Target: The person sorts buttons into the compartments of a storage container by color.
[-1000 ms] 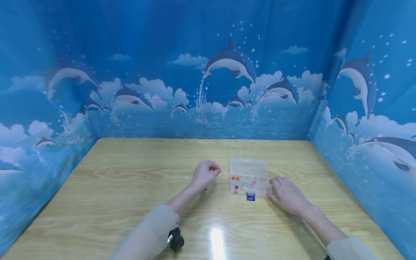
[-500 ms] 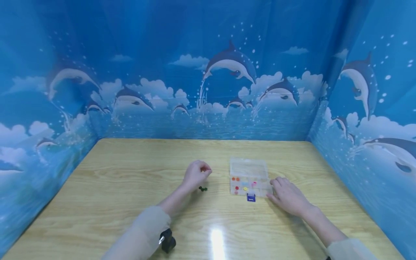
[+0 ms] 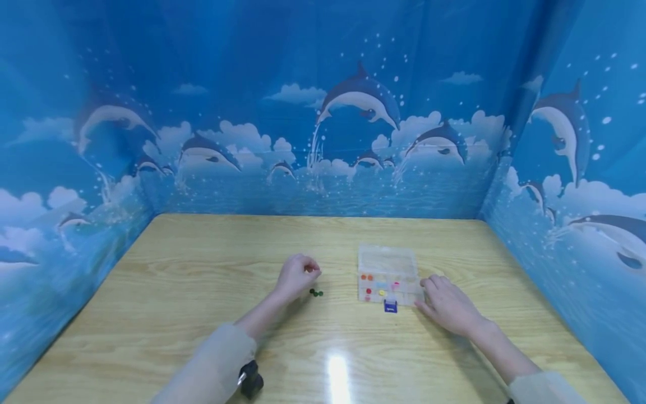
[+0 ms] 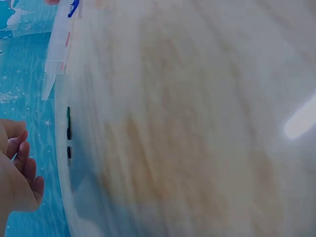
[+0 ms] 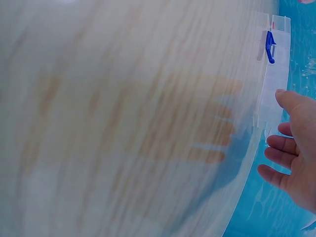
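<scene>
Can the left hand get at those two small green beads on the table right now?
Probably yes: the left hand hovers just beside the green beads, with only bare table between them.

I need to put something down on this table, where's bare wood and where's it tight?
The table is bare between the left hand and the left wall, along the back behind the clear box, and across the near strip between the two sleeves. It is tight in the middle: green beads lie by the left hand, and the right hand rests against the box.

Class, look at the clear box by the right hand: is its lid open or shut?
Open. The box has its lid laid back flat on the table, and the coloured beads show uncovered in its compartments.
</scene>
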{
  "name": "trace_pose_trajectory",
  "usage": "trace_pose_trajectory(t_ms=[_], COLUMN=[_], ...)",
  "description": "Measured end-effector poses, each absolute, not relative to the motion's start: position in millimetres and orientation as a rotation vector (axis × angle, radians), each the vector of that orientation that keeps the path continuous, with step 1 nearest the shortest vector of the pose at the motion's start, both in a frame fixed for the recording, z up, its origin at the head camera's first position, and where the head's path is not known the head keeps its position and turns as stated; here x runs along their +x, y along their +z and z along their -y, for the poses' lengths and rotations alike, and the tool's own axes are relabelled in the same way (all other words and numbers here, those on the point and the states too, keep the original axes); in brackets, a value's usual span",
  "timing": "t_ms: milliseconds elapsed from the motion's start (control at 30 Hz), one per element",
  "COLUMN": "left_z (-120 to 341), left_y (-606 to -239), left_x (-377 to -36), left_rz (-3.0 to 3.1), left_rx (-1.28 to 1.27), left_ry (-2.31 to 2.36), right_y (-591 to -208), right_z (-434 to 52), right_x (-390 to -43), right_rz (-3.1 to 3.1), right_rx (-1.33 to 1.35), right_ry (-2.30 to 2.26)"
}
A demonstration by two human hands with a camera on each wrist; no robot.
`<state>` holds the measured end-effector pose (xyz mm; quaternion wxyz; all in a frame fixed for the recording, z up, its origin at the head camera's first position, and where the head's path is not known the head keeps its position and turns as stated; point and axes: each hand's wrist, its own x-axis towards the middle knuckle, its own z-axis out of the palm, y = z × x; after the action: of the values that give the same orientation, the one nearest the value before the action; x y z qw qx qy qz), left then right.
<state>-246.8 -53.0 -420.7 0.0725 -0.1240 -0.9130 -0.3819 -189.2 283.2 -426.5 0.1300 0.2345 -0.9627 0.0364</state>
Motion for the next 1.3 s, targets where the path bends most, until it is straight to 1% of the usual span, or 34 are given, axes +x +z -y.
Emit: trace_pose_trajectory(t_ms=[100,400,600,1000,1300], left_z=[57.2,63.9,66.9,64.9,62.0], left_y=[-425.3,-433.6,-438.6,-444.0,-444.0], left_x=[-245.1,-237.4,-233.7,-234.0,-234.0], left_rz=[2.742,2.805,2.830,2.851,2.904], left_rx=[-0.416,-0.411,-0.456,-0.526,-0.534], left_ry=[-1.146,-1.161,-1.130,-1.019,-0.925], right_y=[-425.4,-423.9,-426.2,-425.2,-425.4], right_z=[-282.7,-283.0,-284.4,-284.1,-284.9], right_x=[-188.4,-187.9,-188.6,-188.6,-189.5], right_rz=[2.792,2.804,2.800,2.807,2.793], right_rx=[0.685,0.685,0.692,0.697,0.706], right_ry=[0.111,0.104,0.096,0.103,0.097])
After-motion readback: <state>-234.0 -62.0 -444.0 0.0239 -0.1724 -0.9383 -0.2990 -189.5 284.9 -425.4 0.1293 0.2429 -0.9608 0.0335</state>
